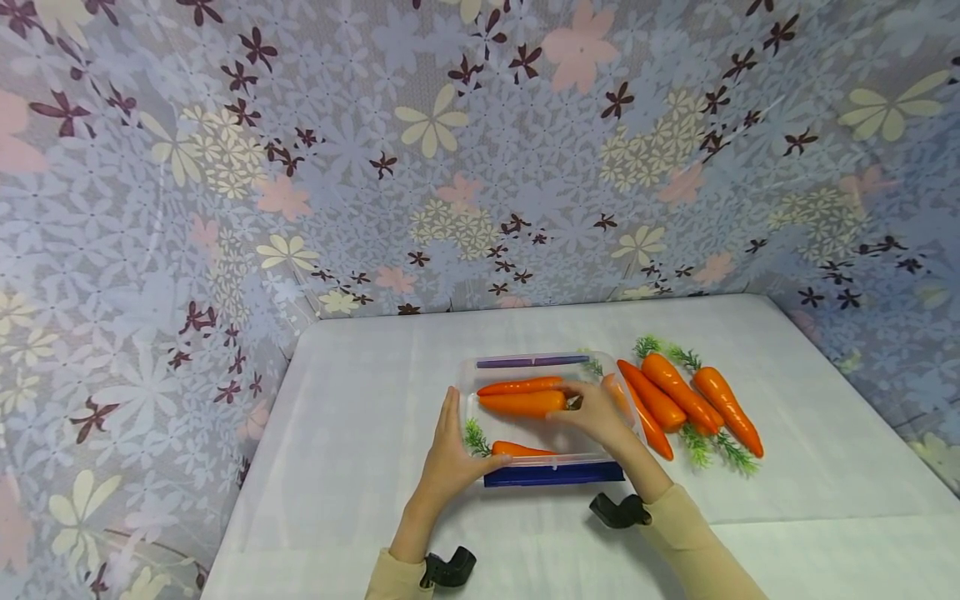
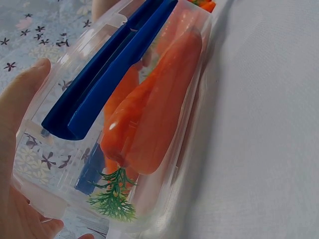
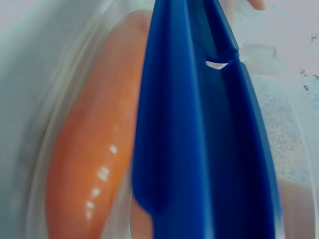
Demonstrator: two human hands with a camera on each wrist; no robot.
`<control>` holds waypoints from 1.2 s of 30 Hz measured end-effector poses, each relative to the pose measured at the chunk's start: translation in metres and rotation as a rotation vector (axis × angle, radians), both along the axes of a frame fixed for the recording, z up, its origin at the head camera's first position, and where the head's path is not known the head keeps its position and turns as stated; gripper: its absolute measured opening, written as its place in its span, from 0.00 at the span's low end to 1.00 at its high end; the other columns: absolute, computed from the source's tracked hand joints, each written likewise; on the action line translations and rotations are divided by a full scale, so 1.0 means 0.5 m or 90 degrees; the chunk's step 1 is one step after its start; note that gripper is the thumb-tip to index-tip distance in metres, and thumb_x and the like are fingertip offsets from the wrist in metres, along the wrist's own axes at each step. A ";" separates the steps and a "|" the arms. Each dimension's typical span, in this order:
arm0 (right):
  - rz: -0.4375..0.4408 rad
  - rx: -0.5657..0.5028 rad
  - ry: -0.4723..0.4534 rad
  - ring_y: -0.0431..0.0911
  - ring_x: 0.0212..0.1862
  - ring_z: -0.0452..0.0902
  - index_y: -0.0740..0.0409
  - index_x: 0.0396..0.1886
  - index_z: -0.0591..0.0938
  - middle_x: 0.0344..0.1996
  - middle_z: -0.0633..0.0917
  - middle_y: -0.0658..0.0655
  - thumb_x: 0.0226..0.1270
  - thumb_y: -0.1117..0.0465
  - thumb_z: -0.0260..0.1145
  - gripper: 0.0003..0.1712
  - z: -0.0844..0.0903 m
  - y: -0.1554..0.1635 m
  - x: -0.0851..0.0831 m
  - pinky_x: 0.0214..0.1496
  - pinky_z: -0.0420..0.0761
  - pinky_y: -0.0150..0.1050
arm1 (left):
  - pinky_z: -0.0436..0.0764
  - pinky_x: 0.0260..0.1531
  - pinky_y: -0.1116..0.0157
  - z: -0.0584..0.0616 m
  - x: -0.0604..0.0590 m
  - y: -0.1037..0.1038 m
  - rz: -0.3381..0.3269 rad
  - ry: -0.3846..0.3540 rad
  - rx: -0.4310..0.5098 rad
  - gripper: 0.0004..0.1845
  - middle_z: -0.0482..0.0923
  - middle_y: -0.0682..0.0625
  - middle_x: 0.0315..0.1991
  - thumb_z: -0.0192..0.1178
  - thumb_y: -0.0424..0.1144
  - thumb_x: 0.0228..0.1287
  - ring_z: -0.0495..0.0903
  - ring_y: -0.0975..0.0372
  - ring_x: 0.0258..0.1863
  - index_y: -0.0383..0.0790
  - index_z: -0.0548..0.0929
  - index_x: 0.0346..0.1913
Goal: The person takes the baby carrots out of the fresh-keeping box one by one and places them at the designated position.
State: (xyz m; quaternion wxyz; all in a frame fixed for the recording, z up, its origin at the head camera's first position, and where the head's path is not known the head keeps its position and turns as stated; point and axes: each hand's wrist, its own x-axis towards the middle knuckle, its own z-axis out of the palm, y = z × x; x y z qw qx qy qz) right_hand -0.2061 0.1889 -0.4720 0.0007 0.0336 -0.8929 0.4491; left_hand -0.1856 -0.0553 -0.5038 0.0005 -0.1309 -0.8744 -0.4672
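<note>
A clear plastic container (image 1: 471, 400) with blue clasps stands in the middle of the table. My left hand (image 1: 450, 462) lies along its left side, fingers straight against the wall and thumb over the near rim. Inside the container, my right hand (image 1: 592, 410) pinches an orange carrot (image 1: 517, 405) by its leafy end. That carrot lies crosswise with its tip to the left. A thinner carrot (image 1: 517, 387) is just behind it. Another carrot (image 1: 517, 449), with green leaves (image 1: 476, 437) at its left end, lies along the near wall; it also shows through the wall in the left wrist view.
Right of the container, several loose carrots (image 1: 678, 387) with green tops lie in a pile on the white table (image 1: 375, 383). A blue clasp (image 1: 555, 474) hangs out on the container's near side. Flowered fabric (image 1: 427, 192) rises behind the table.
</note>
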 end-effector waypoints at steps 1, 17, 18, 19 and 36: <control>-0.006 -0.005 0.008 0.44 0.30 0.72 0.65 0.48 0.78 0.35 0.81 0.62 0.46 0.59 0.71 0.27 0.000 0.000 0.001 0.32 0.74 0.30 | 0.55 0.64 0.45 0.000 0.000 0.000 0.000 0.001 0.000 0.65 0.37 0.49 0.73 0.70 0.61 0.34 0.44 0.52 0.71 0.44 0.39 0.71; -0.055 -0.046 0.139 0.48 0.37 0.76 0.58 0.52 0.77 0.45 0.81 0.60 0.47 0.55 0.72 0.30 0.012 -0.001 0.012 0.36 0.76 0.29 | 0.55 0.64 0.44 0.005 0.002 0.000 0.000 -0.006 -0.004 0.65 0.37 0.49 0.73 0.70 0.59 0.35 0.44 0.52 0.71 0.43 0.40 0.71; -0.060 -0.041 0.150 0.48 0.37 0.76 0.58 0.52 0.77 0.45 0.81 0.59 0.47 0.56 0.72 0.30 0.015 -0.001 0.015 0.36 0.77 0.30 | 0.55 0.64 0.44 0.005 0.001 0.001 0.001 -0.007 -0.003 0.65 0.37 0.50 0.73 0.70 0.60 0.35 0.44 0.52 0.71 0.43 0.40 0.71; -0.066 -0.035 0.165 0.48 0.37 0.76 0.57 0.52 0.77 0.45 0.81 0.59 0.46 0.56 0.72 0.30 0.017 -0.002 0.018 0.36 0.77 0.30 | 0.55 0.64 0.44 0.004 0.001 0.001 0.001 -0.006 -0.002 0.65 0.37 0.51 0.73 0.70 0.60 0.35 0.44 0.52 0.71 0.43 0.40 0.71; -0.216 -0.082 0.326 0.27 0.37 0.69 0.56 0.51 0.78 0.39 0.81 0.57 0.44 0.65 0.73 0.29 0.057 0.057 0.079 0.32 0.68 0.20 | 0.56 0.64 0.46 0.008 0.003 0.003 0.004 -0.013 -0.009 0.65 0.36 0.52 0.73 0.70 0.60 0.34 0.44 0.52 0.71 0.48 0.37 0.71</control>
